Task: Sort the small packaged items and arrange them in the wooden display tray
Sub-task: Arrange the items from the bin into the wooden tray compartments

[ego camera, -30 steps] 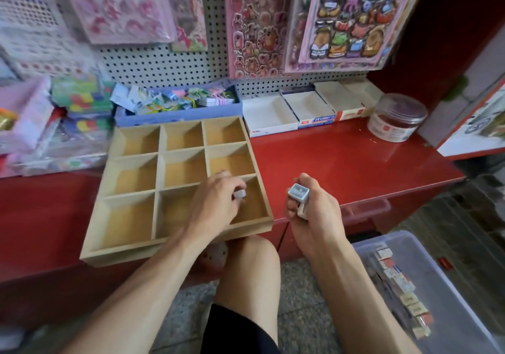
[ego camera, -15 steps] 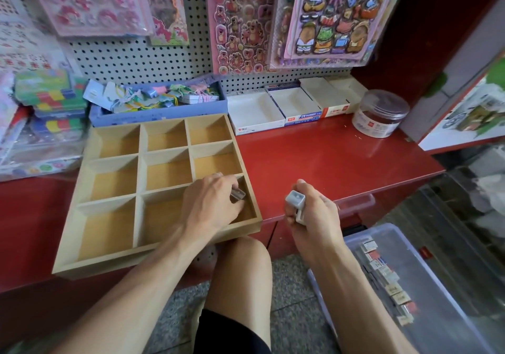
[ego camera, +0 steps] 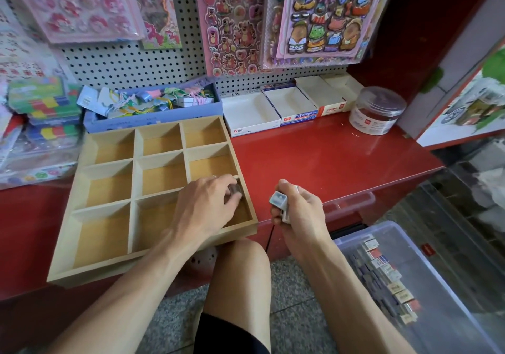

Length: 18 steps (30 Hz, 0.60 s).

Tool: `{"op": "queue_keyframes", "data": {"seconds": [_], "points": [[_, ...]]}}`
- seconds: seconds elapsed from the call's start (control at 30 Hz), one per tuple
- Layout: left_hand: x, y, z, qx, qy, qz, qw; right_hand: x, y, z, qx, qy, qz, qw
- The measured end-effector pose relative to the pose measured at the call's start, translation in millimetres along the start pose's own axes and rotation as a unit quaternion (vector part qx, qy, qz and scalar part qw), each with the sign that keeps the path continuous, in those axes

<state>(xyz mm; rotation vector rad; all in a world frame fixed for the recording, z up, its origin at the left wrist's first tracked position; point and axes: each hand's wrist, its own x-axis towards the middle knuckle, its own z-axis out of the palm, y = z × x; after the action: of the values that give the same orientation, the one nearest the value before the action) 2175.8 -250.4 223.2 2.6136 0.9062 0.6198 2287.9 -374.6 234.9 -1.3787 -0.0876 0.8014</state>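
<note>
A wooden display tray with nine compartments lies on the red counter. My left hand hovers over its near right compartment and pinches a small grey packaged item in the fingertips. To the right of the tray, above the counter's front edge, my right hand grips a stack of small white and grey packaged items. More small packaged items lie in a row inside a clear plastic bin on the floor at lower right.
The red counter carries a blue box of clips behind the tray, open white cardboard boxes and a clear round jar. Sticker sheets hang on the pegboard. My knee is below the counter edge.
My left hand has lowered slightly into the near right compartment with the small item. The right hand has stayed near the counter edge. The view shifted a little to the right.
</note>
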Motion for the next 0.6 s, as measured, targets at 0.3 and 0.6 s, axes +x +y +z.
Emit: {"op": "queue_keyframes", "data": {"seconds": [0.3, 0.6], "points": [[-2, 29, -22, -0.28, -0.047, 0.009, 0.959, -2, 6, 19, 0.002, -0.062, -0.014, 0.998], [-8, 15, -37, -0.285, -0.08, -0.005, 0.955, -5, 11, 21, -0.003, -0.073, -0.012, 0.997]]}}
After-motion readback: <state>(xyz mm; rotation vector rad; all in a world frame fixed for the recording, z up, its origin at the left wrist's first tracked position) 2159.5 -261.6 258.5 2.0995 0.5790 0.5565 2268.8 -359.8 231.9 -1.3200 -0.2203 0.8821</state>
